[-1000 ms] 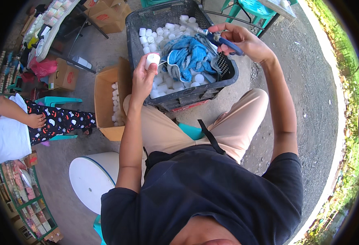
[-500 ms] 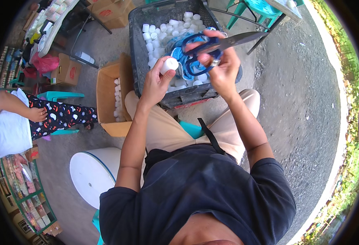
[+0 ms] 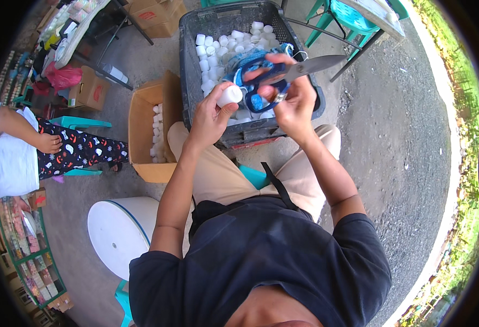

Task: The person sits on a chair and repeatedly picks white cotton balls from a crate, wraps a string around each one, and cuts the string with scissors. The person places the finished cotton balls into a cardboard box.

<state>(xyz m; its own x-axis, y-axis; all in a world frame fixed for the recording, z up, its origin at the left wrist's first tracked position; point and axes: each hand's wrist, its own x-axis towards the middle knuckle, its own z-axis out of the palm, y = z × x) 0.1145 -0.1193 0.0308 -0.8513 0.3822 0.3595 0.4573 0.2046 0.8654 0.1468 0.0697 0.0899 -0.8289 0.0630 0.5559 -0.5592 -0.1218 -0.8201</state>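
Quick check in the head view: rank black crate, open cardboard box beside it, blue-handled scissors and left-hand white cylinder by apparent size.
Black crate
Open cardboard box
Blue-handled scissors
White cylinder
The last two seem held nearer the camera, so may look enlarged.

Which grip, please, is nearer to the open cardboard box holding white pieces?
Left. The left grip is just right of the box; the right grip is farther right, holding scissors.

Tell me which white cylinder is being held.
The white cylinder in the left hand; those in the black crate and open cardboard box lie unheld.
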